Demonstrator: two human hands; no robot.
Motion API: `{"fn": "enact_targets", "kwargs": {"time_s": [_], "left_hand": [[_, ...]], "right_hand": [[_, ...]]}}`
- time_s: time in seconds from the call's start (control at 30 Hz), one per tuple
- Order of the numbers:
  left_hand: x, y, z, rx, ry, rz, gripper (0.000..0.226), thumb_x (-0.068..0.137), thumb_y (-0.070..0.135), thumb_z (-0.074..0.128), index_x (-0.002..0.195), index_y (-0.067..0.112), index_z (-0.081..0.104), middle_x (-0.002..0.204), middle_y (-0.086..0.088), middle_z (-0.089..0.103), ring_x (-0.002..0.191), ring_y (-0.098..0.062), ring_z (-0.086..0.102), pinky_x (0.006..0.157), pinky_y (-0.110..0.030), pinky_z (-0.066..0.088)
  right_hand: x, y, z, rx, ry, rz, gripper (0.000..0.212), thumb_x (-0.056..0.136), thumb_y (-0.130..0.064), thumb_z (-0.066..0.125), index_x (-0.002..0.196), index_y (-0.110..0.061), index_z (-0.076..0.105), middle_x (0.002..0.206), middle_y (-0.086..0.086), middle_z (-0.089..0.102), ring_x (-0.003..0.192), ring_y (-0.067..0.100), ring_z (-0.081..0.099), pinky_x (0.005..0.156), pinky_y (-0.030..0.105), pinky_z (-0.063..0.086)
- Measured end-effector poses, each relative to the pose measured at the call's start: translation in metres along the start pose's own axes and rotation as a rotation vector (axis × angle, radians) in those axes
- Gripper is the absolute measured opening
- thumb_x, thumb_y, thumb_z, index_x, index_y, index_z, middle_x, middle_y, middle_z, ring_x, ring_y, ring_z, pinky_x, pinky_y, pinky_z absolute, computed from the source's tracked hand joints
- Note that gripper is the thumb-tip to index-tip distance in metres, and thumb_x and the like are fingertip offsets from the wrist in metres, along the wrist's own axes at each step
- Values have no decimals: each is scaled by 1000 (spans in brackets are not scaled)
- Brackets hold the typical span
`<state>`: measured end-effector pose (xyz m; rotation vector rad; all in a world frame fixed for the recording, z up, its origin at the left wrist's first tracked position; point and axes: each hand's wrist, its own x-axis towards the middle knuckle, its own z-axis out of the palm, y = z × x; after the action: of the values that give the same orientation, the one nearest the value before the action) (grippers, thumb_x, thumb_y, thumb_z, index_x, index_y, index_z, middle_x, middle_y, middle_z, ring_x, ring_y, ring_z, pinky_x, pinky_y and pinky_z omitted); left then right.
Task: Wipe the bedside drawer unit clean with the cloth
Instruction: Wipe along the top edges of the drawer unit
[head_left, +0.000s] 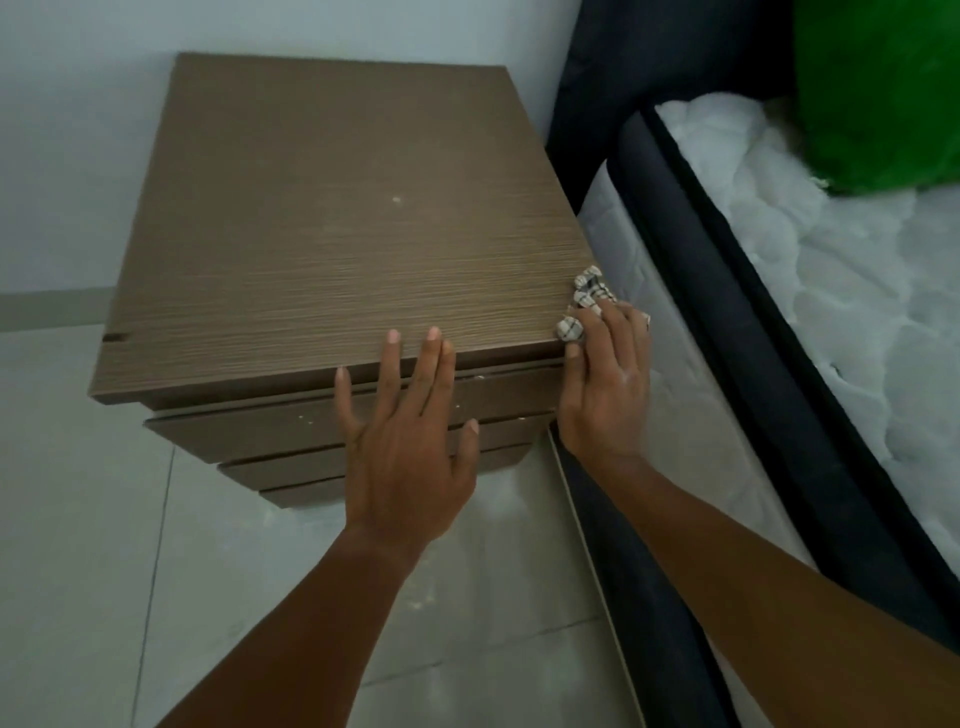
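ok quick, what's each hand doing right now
Left hand: open, fingers straight, resting on the drawer unit at its front edge.
Right hand: holding the cloth against the unit's front right corner.

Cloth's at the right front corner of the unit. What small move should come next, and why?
Probably sweep the right hand and its cloth inward across the top of the drawer unit toward the pale speck: the cloth sits only at the right edge, and the left hand steadies the front edge.
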<state>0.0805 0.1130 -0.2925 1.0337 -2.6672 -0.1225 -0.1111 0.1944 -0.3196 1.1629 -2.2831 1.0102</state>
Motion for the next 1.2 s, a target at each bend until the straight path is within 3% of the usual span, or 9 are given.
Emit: {"fn": "enact_targets", "kwargs": {"time_s": [0.2,0.3,0.4,0.53,0.7,0.87,1.03,1.13,1.2], "left_hand": [[4,-31,19,18,145,191,67,94,46,44,154,17,36,164,2,25,154,-22,14,117,-59,3],[10,-59,16,83,230,273,61,94,45,46,148,16,48,159,2,36,151,-24,23,116,-59,7],[11,-87,11,119,300,252,60,94,47,42,145,17,51,157,2,40,149,-24,28,115,-61,13],[12,-94,13,78,366,142,64,96,54,33,148,18,47,157,1,39,149,-23,27,117,-58,10],[14,-72,8,-47,330,-23,75,93,68,16,153,26,36,164,5,25,153,-18,11,118,-57,-1],[14,-69,1,-82,239,-90,81,90,72,12,154,28,32,166,8,14,154,-16,3,117,-62,-5],[16,-71,2,-85,245,-101,77,93,73,16,155,29,29,167,9,9,154,-15,-1,115,-64,-11],[17,-72,3,-95,242,-97,78,92,74,16,155,29,30,167,10,8,154,-15,-4,113,-64,-14],[18,-73,3,-105,237,-95,79,92,74,15,155,29,31,167,10,8,154,-14,-5,113,-64,-14]], "right_hand": [[13,-26,27,-41,202,152,28,91,-15,48,112,-9,66,116,8,65,116,31,54,116,54,28],[45,-45,30,-312,-55,119,35,90,-25,44,114,-14,68,121,6,67,118,29,56,117,52,27],[86,-71,47,-269,-456,23,44,98,-36,36,128,-15,61,139,10,57,129,34,49,111,53,34],[118,-88,76,-264,-573,-70,49,102,-41,30,139,-19,54,151,8,47,137,34,44,111,52,34],[126,-47,51,-400,-459,258,55,99,-37,29,146,-15,48,152,15,44,135,37,44,106,51,36],[90,-31,21,-290,-337,387,46,95,-33,34,128,-15,61,132,14,57,119,35,55,96,47,44],[34,-20,21,165,235,616,40,105,-36,34,116,-12,63,113,11,65,103,31,61,83,42,46],[11,-24,34,498,419,659,40,107,-41,29,107,-15,59,102,8,65,95,28,62,81,44,52],[2,-29,40,555,473,677,43,108,-40,28,118,-12,60,111,12,67,101,31,64,86,44,54]]}}
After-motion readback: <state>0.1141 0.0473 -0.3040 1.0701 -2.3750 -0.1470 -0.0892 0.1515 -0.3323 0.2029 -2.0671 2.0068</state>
